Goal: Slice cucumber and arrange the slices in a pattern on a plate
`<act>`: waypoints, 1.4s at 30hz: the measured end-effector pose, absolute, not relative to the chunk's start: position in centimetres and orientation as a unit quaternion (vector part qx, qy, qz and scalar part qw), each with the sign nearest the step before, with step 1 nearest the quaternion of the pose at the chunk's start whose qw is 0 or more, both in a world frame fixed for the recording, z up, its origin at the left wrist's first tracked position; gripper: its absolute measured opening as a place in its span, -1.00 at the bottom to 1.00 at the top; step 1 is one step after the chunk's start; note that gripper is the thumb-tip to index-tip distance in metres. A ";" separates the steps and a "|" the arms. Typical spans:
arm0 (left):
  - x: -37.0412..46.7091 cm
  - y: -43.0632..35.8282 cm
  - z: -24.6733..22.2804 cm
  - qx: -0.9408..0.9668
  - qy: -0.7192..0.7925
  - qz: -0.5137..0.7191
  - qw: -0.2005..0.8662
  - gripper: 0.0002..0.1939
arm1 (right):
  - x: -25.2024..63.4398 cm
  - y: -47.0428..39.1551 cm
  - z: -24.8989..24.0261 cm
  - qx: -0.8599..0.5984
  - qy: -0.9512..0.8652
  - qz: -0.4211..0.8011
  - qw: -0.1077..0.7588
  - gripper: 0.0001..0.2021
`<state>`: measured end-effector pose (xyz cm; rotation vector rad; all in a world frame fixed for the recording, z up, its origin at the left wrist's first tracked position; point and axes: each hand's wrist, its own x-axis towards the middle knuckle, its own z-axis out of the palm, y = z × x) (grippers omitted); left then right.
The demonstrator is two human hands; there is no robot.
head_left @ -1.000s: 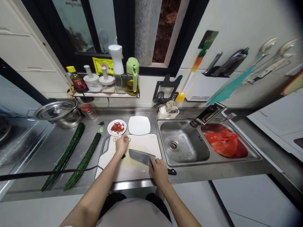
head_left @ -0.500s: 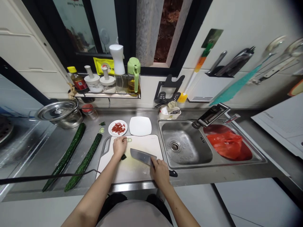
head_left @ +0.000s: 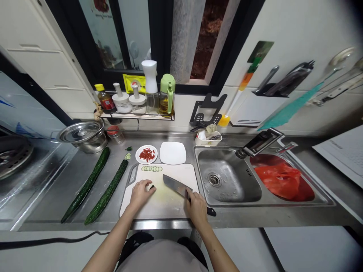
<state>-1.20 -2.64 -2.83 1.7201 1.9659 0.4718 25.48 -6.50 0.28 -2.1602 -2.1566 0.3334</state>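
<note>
My right hand grips a kitchen knife, its blade over the right half of the white cutting board and pointing up-left. My left hand is on the left part of the board, its thumb and index finger apart around a small dark green cucumber piece. Whether they touch the piece is hard to tell. Along the board's far edge lies a row of thin cucumber slices. Two long cucumbers, one smooth and one bumpy, rest on the counter to the left.
Behind the board stand a plate of chopped red pieces and a white square plate. Cucumber scraps lie nearby. A lidded pot is at the back left. On the right are the sink and a red plastic bag.
My left hand has moved from the slices at the far edge back toward me, to the small cucumber piece, uncovering the row. My right hand still holds the knife. The view has shifted slightly.
</note>
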 end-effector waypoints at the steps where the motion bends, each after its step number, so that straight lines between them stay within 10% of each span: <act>1: -1.1 -2.9 -2.8 0.631 0.719 0.166 0.240 -0.64 | 25.4 -6.5 0.2 -0.703 -0.702 0.109 0.037 -0.52; 14: -0.6 -3.3 -4.1 0.624 0.712 0.203 0.248 -0.78 | 24.4 -6.9 -1.0 -0.678 -0.726 0.106 0.049 -0.53; 27: -6.5 3.6 -2.8 0.469 0.618 0.566 0.280 -0.63 | 25.0 -6.6 -1.3 -0.678 -0.726 0.101 0.050 -0.56; 42: -16.2 12.2 -3.5 0.412 0.839 0.334 0.118 -0.68 | 25.1 -5.8 -1.5 -0.681 -0.723 0.100 0.067 -0.58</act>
